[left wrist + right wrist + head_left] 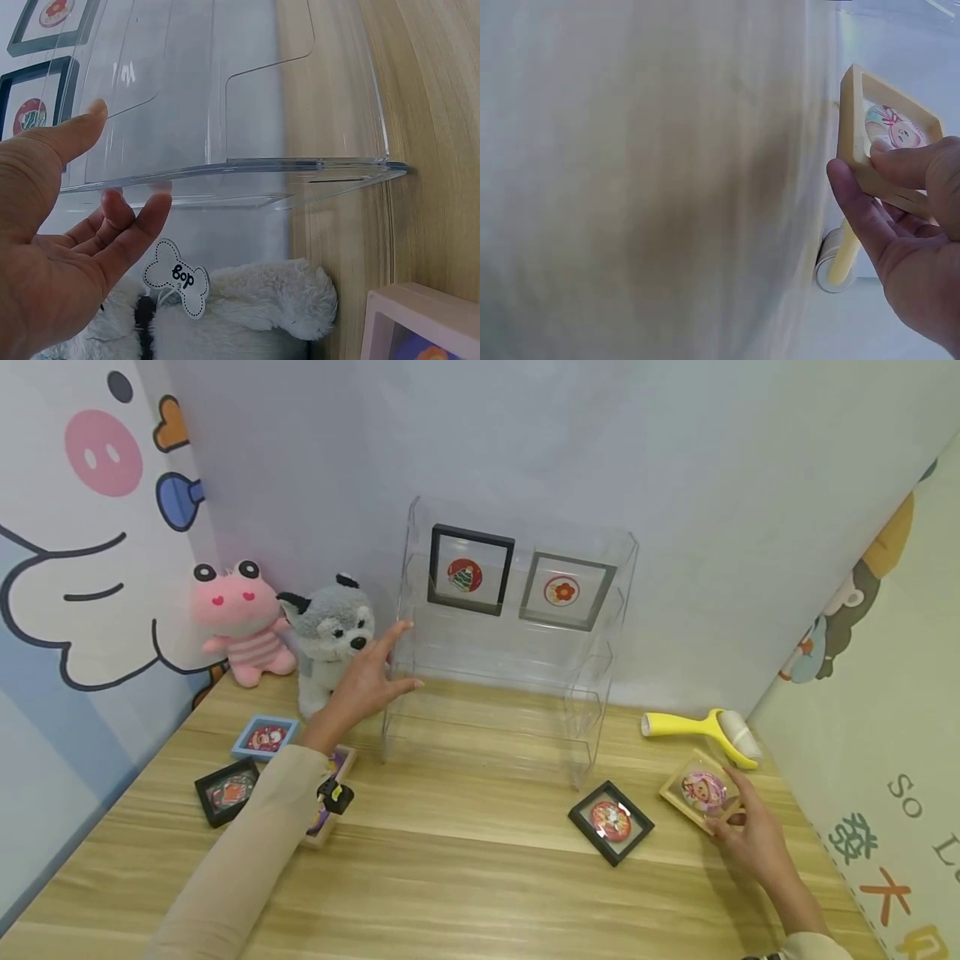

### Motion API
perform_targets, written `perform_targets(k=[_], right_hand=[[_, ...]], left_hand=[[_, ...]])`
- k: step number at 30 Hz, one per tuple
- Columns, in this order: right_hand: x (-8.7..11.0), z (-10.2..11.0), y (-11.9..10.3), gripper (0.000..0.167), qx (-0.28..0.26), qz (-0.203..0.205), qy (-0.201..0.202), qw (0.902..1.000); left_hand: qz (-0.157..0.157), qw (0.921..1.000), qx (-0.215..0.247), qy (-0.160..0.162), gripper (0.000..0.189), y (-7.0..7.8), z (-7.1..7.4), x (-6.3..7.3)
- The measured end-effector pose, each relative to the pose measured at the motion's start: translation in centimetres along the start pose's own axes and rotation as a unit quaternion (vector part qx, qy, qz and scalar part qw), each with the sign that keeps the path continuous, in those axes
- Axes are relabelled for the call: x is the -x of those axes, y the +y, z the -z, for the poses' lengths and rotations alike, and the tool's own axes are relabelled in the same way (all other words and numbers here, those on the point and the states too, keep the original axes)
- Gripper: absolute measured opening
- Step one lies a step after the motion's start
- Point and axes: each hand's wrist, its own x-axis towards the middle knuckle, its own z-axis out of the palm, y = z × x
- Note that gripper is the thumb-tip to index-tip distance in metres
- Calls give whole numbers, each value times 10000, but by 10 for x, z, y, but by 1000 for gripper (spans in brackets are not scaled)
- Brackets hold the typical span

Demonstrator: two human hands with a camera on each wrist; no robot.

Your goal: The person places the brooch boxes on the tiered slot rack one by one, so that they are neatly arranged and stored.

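At four o'clock in the head view, my right hand (753, 839) pinches the tan frame (702, 792) between thumb and fingers, the yellow roller (684, 725) at its twelve o'clock, while at nine o'clock my left hand (363, 683) spreads wide at the clear rack's (487, 643) left edge.

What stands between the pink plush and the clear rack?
The grey dog plush, as the head view shows; the left hand is partly in front of it.

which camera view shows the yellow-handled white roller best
The head view: the roller shows almost whole, its handle and white roll both clear. The right wrist view shows only part, behind the right hand; the left wrist view shows none.
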Motion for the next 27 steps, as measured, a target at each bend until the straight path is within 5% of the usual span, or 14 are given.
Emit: perform_targets(k=[8,27], right_hand=[[-19,10,-26,86,-599,236,132,9978],[-67,20,-106,82,-834,1170,183,9895]], left_hand=[[-166,9995,-55,258,88,0,0,-1],[-247,9993,-173,236,89,-1,-3,0]])
